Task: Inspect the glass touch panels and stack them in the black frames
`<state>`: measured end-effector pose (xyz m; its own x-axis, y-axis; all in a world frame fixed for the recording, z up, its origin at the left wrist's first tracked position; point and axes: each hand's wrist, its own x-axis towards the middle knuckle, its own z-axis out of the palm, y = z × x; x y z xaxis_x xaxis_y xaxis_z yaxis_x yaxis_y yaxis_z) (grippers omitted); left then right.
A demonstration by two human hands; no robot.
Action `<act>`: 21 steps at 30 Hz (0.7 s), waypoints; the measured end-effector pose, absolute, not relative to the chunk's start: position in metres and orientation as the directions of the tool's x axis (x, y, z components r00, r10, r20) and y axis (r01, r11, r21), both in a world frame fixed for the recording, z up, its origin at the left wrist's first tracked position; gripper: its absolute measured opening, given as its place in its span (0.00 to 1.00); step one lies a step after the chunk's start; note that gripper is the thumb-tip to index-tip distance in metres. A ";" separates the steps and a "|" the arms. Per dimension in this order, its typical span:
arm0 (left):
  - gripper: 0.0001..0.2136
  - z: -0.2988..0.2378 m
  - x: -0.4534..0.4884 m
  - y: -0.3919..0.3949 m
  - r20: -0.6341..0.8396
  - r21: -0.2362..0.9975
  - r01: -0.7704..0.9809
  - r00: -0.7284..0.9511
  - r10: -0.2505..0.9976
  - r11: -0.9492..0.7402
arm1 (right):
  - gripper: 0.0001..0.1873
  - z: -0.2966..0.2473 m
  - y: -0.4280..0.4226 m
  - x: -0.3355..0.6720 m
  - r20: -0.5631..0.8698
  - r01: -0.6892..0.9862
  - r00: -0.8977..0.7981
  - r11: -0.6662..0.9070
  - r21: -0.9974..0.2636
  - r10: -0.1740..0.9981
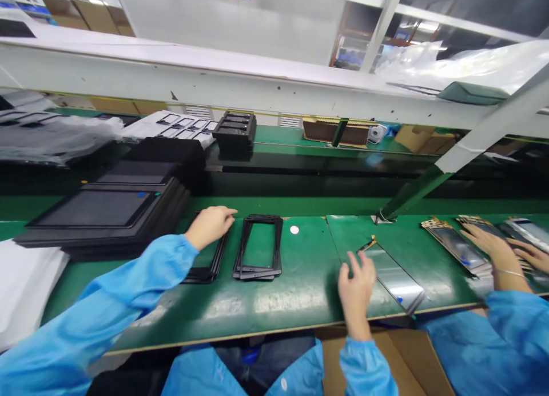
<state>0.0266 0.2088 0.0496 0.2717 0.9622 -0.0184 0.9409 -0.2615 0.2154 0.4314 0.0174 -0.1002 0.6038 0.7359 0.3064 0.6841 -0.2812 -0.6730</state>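
Observation:
My left hand [211, 227] is over the upper end of a stack of black rectangular frames [217, 258], its fingers stretched to the right and holding nothing that I can see. Part of that stack is hidden under the hand and sleeve. Just right of it lies a second, loosely skewed pile of black frames [257, 274]. My right hand [357, 279] is open, fingers apart, beside the left edge of a flat glass display panel [394, 273]. The panel lies on the green bench and has a blue tab near its lower end.
Stacked black trays [128, 236] holding dark screens stand at left, beside white sheets [26, 293]. A co-worker's hands [493, 250] are over display panels [458, 250] at right. A slanted post [412, 193] meets the bench. Below is an open cardboard box [403, 356].

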 end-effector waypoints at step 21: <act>0.26 0.037 0.069 0.173 -0.022 0.965 0.259 0.218 0.976 -0.036 | 0.13 -0.044 -0.115 0.442 0.584 0.889 0.215 0.091 -0.449 0.783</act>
<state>0.0689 0.1732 0.0373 0.2184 0.9756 -0.0219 0.2587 -0.0362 0.9653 0.4425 -0.1146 -0.0442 0.2149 0.7827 0.5841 0.8888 0.0911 -0.4491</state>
